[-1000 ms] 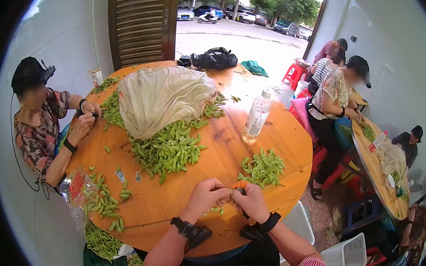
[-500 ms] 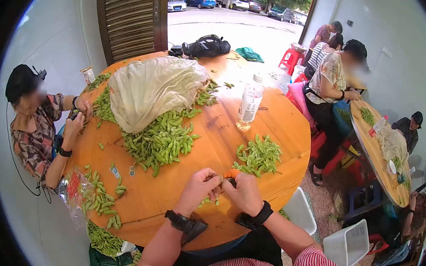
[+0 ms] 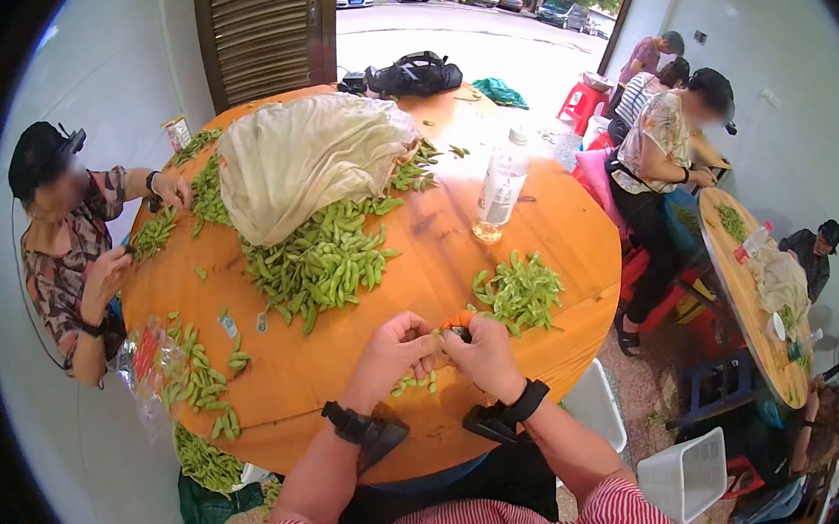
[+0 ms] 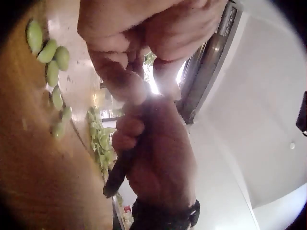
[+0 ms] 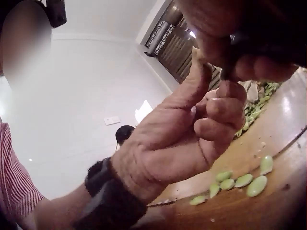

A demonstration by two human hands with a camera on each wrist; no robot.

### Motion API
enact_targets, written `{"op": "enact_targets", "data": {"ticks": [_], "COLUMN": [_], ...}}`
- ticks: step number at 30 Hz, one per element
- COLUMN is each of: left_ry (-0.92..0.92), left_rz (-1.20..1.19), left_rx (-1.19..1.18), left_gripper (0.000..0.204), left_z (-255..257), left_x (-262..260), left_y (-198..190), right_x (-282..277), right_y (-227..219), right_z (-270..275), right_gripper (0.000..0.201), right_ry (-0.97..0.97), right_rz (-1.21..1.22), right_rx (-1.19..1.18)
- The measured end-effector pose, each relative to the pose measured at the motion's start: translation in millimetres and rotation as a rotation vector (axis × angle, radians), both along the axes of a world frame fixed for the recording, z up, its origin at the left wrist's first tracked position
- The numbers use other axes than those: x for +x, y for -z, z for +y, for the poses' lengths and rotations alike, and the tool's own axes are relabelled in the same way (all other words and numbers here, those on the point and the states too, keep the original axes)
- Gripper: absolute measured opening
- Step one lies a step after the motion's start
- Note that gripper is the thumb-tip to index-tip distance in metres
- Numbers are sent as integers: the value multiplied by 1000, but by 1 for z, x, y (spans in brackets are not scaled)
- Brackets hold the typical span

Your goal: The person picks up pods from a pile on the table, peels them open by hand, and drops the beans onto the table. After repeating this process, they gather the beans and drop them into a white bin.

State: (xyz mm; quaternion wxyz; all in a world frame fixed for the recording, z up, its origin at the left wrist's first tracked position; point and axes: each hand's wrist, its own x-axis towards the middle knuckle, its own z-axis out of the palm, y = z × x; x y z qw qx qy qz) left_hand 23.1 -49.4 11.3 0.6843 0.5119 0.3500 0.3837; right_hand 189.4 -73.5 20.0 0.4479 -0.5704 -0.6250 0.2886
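Observation:
At the near table edge, my left hand [image 3: 390, 356] and right hand [image 3: 488, 359] meet fingertip to fingertip. The left thumb and fingers pinch a small green bean pod, mostly hidden behind them. Within the curled fingers of my right hand is a dark-handled tool [image 4: 114, 179]; its handle end sticks out below the fist in the left wrist view, while its working end is hidden. Orange material [image 3: 459, 319] shows at the right index finger. Several shelled green beans [image 5: 243, 181] lie on the wood just under the hands.
A large heap of pods [image 3: 326, 264] lies partly beneath a pale cloth [image 3: 309, 160]. Ahead on the right are a green pile [image 3: 521, 290] and a clear bottle [image 3: 501, 185]. Loose pods [image 3: 196, 373] and a plastic bag [image 3: 146, 354] lie left, near another seated person.
My hands stay together at the fingertips, with slight finger movement. The head view has shifted a little. The person on the left has moved their hands apart.

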Motion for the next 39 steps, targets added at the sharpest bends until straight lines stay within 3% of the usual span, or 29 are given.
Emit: {"op": "enact_targets", "data": {"ticks": [3,5,10,15,25,27,30,34,37,39], "left_ry": [53,71,56,52,-28,-36,-59,-46,-3,15], "left_rz": [-32,-42,-55,-47,-86,-64,-43,-88,-92,-139], "left_rx": [22,23,26,44,-58,-52,-53,-34,-59,-66], "left_gripper": [12,17,10,5,14,12,9,6,7,10], "left_z": [4,4,1,3,4,3,3,4,4,3], "left_x": [-4,-6,-3,-2,-5,-5,-5,-5,-2,-3], "left_y": [5,5,-2,3,0,-2,-1,4,4,8], "right_x": [5,6,6,6,21,23,34,32,19,11], "right_y": [2,-2,-2,8,10,4,13,-1,-7,-9], "right_z": [0,-3,-5,-2,5,3,10,4,-6,-8], "right_gripper": [17,14,12,10,10,11,12,15,23,22], "right_ry": [-104,-181,-184,-121,-34,74,115,142,-122,-160], "right_rz": [182,455,431,252,220,-214,-413,-440,-21,81], "right_rx": [-155,-335,-323,-145,-157,40,132,175,-72,-92]}}
